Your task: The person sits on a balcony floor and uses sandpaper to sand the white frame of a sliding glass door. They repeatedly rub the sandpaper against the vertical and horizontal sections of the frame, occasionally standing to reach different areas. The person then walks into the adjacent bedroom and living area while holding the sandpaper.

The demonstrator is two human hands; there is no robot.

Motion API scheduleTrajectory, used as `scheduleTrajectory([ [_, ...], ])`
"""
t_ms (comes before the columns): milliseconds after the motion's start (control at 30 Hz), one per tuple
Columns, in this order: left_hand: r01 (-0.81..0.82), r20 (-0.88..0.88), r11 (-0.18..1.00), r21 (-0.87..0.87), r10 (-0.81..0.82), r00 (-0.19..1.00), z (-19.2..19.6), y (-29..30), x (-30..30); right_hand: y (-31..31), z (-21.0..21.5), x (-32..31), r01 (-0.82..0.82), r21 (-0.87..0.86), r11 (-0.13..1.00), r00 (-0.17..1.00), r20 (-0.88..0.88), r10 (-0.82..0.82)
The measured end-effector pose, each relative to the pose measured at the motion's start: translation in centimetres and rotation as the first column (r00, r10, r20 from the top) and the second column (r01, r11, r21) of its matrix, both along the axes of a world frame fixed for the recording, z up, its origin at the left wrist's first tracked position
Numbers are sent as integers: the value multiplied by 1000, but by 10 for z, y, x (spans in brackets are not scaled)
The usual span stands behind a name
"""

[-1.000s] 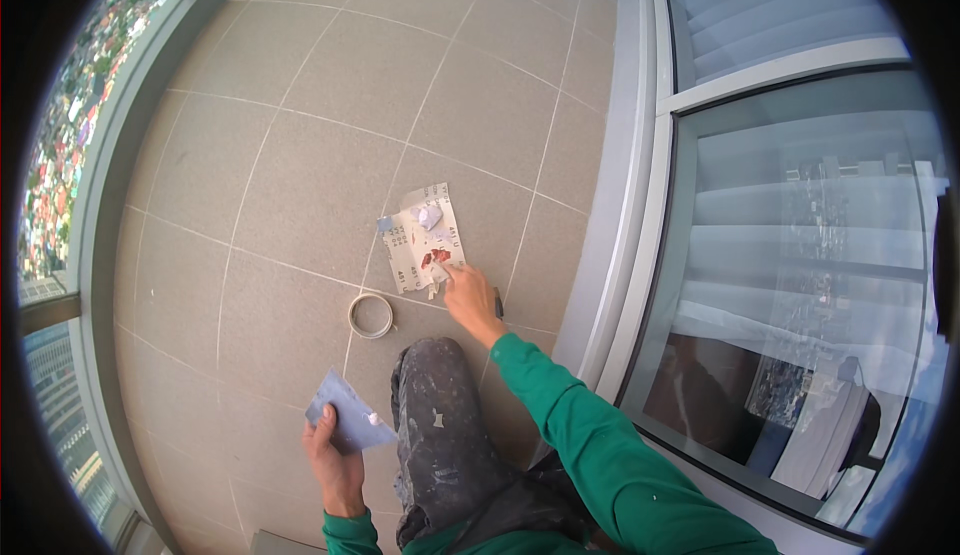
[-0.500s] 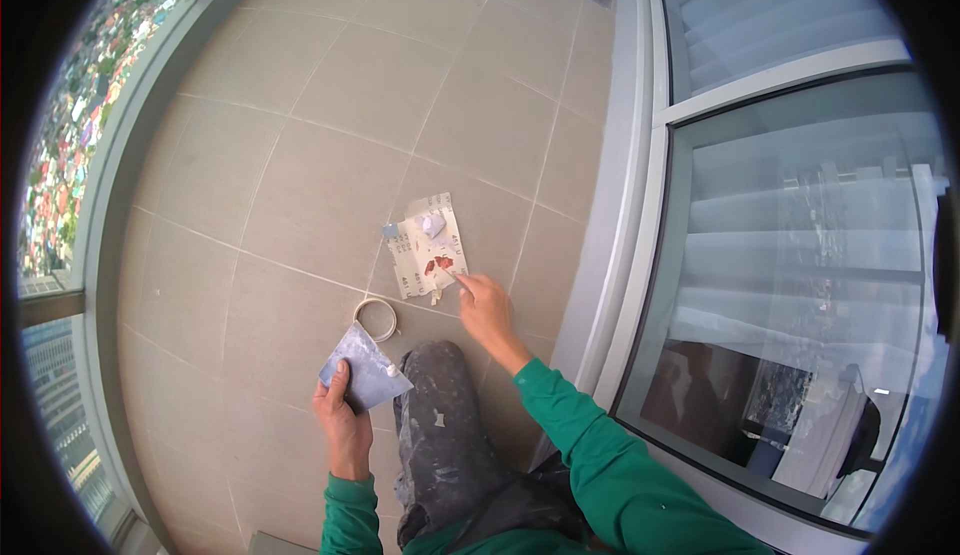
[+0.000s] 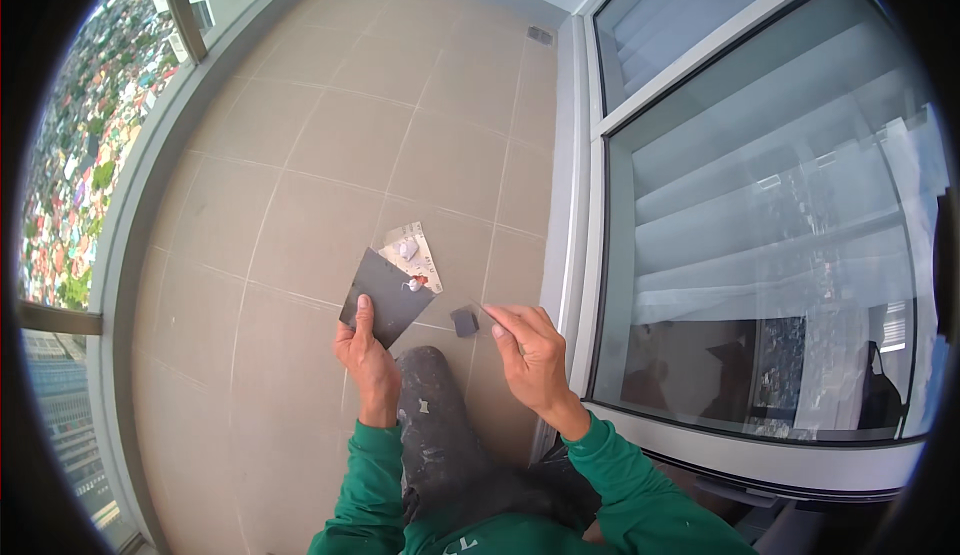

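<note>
Dark sheet (image 3: 385, 305) partly hides printed paper (image 3: 428, 257).

One wide fisheye view is taken from the person's head, directed downward and forward; the bare left hand (image 3: 372, 371) and bare right hand (image 3: 536, 363) are framed nearer than the beige tiled floor (image 3: 290, 230).

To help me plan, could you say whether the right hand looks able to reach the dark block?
Probably yes: nothing visible stands between the right hand and the dark block to its left, though that hand pinches something thin.
</note>
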State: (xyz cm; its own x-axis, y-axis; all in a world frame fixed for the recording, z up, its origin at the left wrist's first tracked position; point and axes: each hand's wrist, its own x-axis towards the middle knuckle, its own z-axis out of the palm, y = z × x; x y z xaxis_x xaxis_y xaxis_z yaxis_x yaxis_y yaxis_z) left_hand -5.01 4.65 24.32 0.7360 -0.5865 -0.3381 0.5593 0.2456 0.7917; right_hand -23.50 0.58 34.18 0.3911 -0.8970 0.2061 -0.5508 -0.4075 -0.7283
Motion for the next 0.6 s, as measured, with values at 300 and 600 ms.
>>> scheduleTrajectory([
  [300,95,-1,989,117,-95,995,-68,76,73,-12,-139,-8,54,699,713,932,222,-288],
  [600,363,-453,929,68,-295,841,-176,31,74,-45,-256,10,177,901,396,900,15,-437],
])
